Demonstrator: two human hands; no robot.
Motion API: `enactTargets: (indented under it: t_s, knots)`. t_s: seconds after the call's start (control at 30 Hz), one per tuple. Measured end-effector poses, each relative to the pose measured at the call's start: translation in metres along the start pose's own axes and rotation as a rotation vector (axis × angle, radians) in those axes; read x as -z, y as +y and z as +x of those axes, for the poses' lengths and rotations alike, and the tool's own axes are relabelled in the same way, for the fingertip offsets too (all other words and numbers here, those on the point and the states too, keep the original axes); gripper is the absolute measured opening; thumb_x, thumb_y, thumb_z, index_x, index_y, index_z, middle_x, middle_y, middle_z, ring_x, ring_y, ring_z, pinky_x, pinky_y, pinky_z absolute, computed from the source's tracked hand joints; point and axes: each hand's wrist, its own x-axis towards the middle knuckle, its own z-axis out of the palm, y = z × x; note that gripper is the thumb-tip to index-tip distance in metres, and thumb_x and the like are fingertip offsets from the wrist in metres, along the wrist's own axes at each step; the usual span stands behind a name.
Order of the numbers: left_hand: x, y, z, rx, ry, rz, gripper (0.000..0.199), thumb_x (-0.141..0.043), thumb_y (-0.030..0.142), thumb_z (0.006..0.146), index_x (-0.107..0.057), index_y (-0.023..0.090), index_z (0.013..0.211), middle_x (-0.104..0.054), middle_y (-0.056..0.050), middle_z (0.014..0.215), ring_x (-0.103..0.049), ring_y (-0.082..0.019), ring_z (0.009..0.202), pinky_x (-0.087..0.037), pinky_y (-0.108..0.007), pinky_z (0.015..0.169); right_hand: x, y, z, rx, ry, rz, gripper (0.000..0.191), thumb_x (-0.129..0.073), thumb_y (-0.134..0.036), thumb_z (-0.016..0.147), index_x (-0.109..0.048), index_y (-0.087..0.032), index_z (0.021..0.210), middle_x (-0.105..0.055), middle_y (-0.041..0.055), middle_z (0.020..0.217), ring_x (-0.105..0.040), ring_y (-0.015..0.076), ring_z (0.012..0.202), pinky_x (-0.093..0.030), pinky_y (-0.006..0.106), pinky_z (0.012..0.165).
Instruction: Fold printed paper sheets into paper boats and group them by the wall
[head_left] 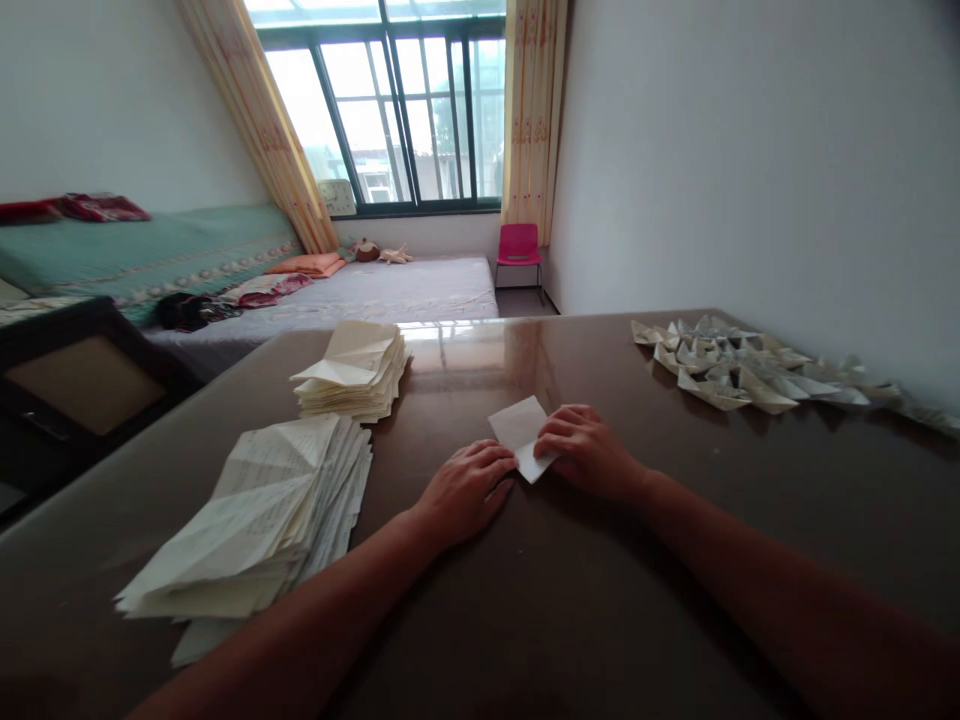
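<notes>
A dark cabinet, contents unseen, stands left of the surface. Mid-surface, the grip of the right hand pinches the folded paper; the left hand touches it, grip indeterminable. Paper stacks occupy the surface's left, paper boats its far right.

We see daylight through a window between patterned curtains, a bed, a pink chair, pale walls and a glossy table.
</notes>
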Motion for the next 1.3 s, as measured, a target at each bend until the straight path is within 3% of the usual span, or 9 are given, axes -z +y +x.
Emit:
enactTargets:
  t_s: [0.43,0.6,0.83,1.03,1.3]
  knots:
    - [0.001,-0.001,-0.001,-0.065,-0.067,-0.025,0.034,-0.041,0.014,0.09,-0.062,0.02,0.116,-0.065,-0.006,0.117,-0.054,-0.019,0.115,-0.045,-0.036,0.101,0.015,0.013,-0.001,0.036,-0.269,0.139,0.014,-0.058,-0.017,0.081,-0.067,-0.024,0.089,-0.069,0.0012,0.09,-0.058,0.0167,0.088,-0.035,0.03,0.083]
    - [0.002,-0.001,-0.002,-0.051,-0.109,-0.021,0.035,-0.041,0.016,0.091,-0.061,0.021,0.118,-0.063,-0.005,0.118,-0.054,-0.019,0.113,-0.044,-0.035,0.101,0.015,0.01,0.0,0.004,-0.276,0.178,0.015,-0.063,-0.02,0.079,-0.068,-0.024,0.092,-0.069,0.0021,0.093,-0.059,0.0173,0.088,-0.038,0.03,0.083]
    - [-0.001,-0.003,-0.002,-0.041,-0.1,-0.008,0.035,-0.041,0.015,0.09,-0.061,0.02,0.118,-0.062,-0.005,0.121,-0.053,-0.019,0.115,-0.044,-0.035,0.102,0.014,0.016,0.0,-0.023,-0.296,0.473,0.022,-0.06,-0.038,0.086,-0.071,-0.021,0.094,-0.068,0.0055,0.093,-0.06,0.0149,0.083,-0.044,0.025,0.076]
    - [-0.003,-0.005,-0.002,-0.022,-0.054,-0.004,0.034,-0.045,0.014,0.088,-0.063,0.021,0.116,-0.064,-0.005,0.12,-0.054,-0.019,0.115,-0.045,-0.036,0.102,0.015,0.013,0.002,-0.136,-0.307,0.542,0.034,-0.05,-0.042,0.091,-0.068,-0.015,0.082,-0.065,0.004,0.082,-0.055,0.012,0.071,-0.041,0.023,0.067]
    - [0.0,-0.009,-0.002,-0.025,-0.081,-0.006,0.035,-0.044,0.013,0.088,-0.063,0.021,0.116,-0.063,-0.005,0.12,-0.054,-0.019,0.115,-0.045,-0.035,0.102,0.005,0.009,0.0,-0.39,-0.222,0.34,0.036,-0.051,-0.045,0.086,-0.065,-0.015,0.072,-0.058,-0.0003,0.064,-0.046,0.0103,0.059,-0.032,0.023,0.056]
